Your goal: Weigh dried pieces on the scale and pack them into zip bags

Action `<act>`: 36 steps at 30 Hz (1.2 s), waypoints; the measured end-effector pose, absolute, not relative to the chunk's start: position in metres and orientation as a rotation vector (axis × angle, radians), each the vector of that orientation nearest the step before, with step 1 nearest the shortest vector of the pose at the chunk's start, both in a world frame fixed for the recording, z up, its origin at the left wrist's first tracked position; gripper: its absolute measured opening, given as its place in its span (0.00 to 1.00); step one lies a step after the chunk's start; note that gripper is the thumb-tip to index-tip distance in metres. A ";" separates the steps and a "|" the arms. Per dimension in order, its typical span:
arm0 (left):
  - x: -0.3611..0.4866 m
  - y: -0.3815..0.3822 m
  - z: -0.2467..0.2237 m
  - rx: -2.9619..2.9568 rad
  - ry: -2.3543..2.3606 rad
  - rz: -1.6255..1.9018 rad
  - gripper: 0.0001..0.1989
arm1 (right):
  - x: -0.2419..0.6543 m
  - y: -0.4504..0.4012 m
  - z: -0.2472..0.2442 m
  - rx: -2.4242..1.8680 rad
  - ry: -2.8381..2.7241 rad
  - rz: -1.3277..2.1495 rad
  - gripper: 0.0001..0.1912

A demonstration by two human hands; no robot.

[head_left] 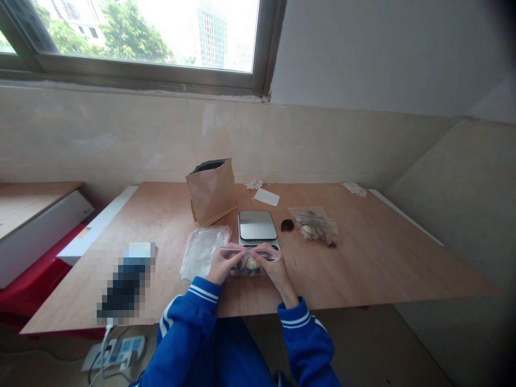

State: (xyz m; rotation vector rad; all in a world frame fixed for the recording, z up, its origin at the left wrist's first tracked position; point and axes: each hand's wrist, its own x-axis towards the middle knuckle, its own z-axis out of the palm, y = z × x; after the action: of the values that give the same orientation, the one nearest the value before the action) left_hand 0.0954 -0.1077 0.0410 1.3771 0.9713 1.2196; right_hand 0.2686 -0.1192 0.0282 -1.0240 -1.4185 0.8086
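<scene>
A clear zip bag with pale and dark pieces inside rests at the table's front, just before a kitchen scale. My left hand pinches its pink-edged top near the middle. Close beside it, my right hand grips the same top edge, thumbs almost meeting. The scale's steel plate carries nothing, and its front is partly behind my hands. Left of the scale lies a stack of flat clear zip bags. A second filled zip bag sits to the right, near a small dark brown object.
A brown paper bag stands open behind the flat bags. At the back lie a white card and crumpled white scraps. A pixelated area covers something at the left, with a cable running down to a power strip.
</scene>
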 end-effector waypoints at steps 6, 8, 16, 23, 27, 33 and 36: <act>0.096 -0.107 0.040 1.390 0.978 1.241 0.13 | 0.266 -0.118 0.027 -1.044 -1.420 0.752 0.08; 0.096 -0.106 0.040 1.382 0.987 1.245 0.13 | 0.263 -0.119 0.028 -1.051 -1.411 0.715 0.08; 0.096 -0.106 0.041 1.334 1.024 1.286 0.14 | 0.250 -0.119 0.036 -1.049 -1.377 0.729 0.07; 0.097 -0.107 0.045 1.351 0.995 1.291 0.14 | 0.249 -0.120 0.041 -1.050 -1.397 0.701 0.07; 0.097 -0.107 0.045 1.319 1.032 1.317 0.13 | 0.242 -0.121 0.041 -1.097 -1.339 0.670 0.07; 0.095 -0.106 0.035 1.095 0.983 1.310 0.16 | 0.242 -0.124 0.050 -1.093 -1.327 0.756 0.09; 0.096 -0.105 0.033 1.005 0.973 1.307 0.20 | 0.241 -0.125 0.052 -1.114 -1.302 0.710 0.10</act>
State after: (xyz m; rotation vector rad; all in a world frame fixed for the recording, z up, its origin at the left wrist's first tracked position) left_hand 0.0956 -0.1050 0.0334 1.0051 0.9734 1.3072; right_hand 0.2407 -0.1248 0.0524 -1.1141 -1.3020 0.7102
